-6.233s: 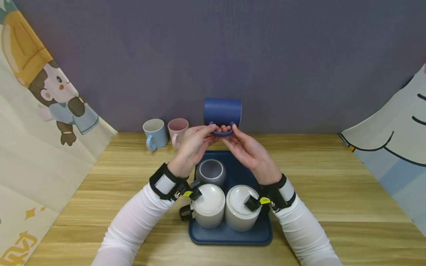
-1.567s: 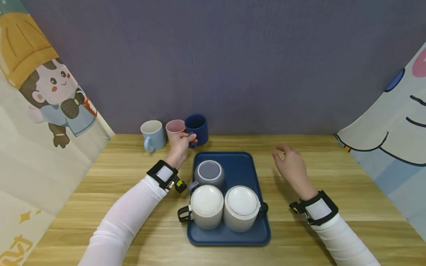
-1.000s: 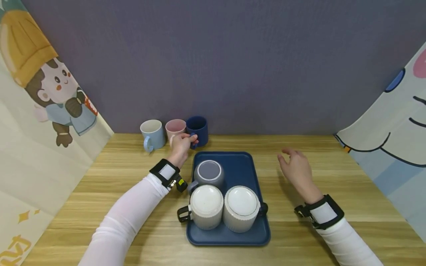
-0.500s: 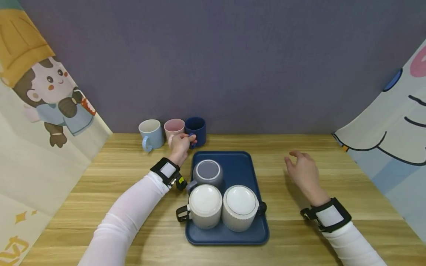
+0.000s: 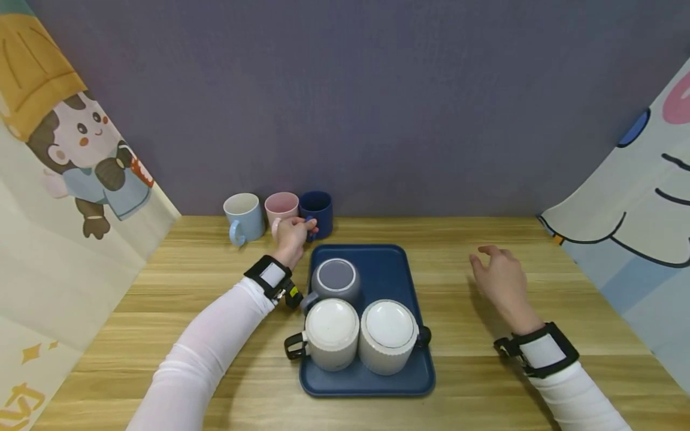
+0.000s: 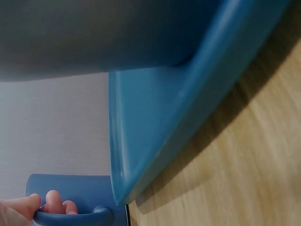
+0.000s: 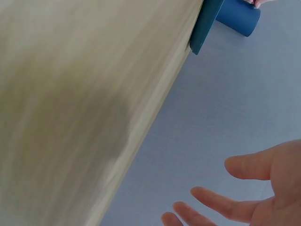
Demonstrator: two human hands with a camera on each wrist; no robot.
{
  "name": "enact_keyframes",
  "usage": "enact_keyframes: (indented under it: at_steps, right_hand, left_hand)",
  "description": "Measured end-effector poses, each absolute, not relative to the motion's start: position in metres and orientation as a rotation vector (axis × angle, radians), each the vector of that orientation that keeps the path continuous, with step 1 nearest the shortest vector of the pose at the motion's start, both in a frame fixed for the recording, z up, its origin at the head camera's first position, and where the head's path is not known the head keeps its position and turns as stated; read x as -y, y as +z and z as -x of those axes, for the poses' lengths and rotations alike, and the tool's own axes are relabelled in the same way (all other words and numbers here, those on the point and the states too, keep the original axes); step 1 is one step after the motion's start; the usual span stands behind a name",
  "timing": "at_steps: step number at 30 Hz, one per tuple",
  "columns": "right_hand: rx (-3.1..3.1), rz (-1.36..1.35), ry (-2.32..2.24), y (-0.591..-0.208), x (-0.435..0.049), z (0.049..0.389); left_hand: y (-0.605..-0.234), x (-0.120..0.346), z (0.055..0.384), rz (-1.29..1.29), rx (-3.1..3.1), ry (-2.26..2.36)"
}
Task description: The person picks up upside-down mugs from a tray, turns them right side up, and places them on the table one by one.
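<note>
My left hand (image 5: 291, 237) grips the handle of a dark blue mug (image 5: 317, 211), which stands upright at the back of the table. In the left wrist view the fingers curl through the handle of that mug (image 6: 75, 188). Left of it in a row are a pink mug (image 5: 282, 205), partly covered by the hand, and a light blue mug (image 5: 245, 216). My right hand (image 5: 500, 276) hovers over the table on the right, fingers relaxed and spread, holding nothing; the right wrist view shows the same hand (image 7: 277, 188) with its fingers apart.
A dark blue tray (image 5: 383, 263) lies in the middle of the table (image 5: 188, 287). Upside down on it are a grey mug (image 5: 337, 278) and two ribbed white mugs, the left one (image 5: 332, 332) with its black handle past the tray edge, the right one (image 5: 389, 335) beside it. A grey wall (image 5: 377, 120) rises behind.
The blue mug, earlier held sideways in both hands above the tray, now stands beside the pink mug in the left hand's grip. The right hand let go and drifted right and toward me.
</note>
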State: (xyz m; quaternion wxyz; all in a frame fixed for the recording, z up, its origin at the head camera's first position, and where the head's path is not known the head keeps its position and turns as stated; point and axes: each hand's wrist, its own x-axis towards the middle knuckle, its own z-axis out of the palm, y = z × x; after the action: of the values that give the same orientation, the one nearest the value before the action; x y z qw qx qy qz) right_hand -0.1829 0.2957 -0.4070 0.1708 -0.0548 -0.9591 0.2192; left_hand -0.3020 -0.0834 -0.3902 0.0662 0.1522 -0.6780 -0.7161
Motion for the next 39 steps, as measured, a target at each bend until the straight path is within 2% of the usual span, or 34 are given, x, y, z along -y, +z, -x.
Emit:
enact_keyframes:
  at_steps: [24,30,39]
  right_hand:
    - [2.701,0.213,0.612,-0.411,-0.326,0.177]
    - [2.751,0.257,0.624,-0.409,-0.318,0.157]
    - [2.759,0.256,0.628,-0.411,-0.316,0.156]
  left_hand:
    - [-0.395,0.075,0.304,-0.441,2.039,-2.078]
    - [-0.394,0.082,0.293,-0.411,2.084,-2.087]
    - [-0.389,0.084,0.285,-0.286,2.287,-1.918]
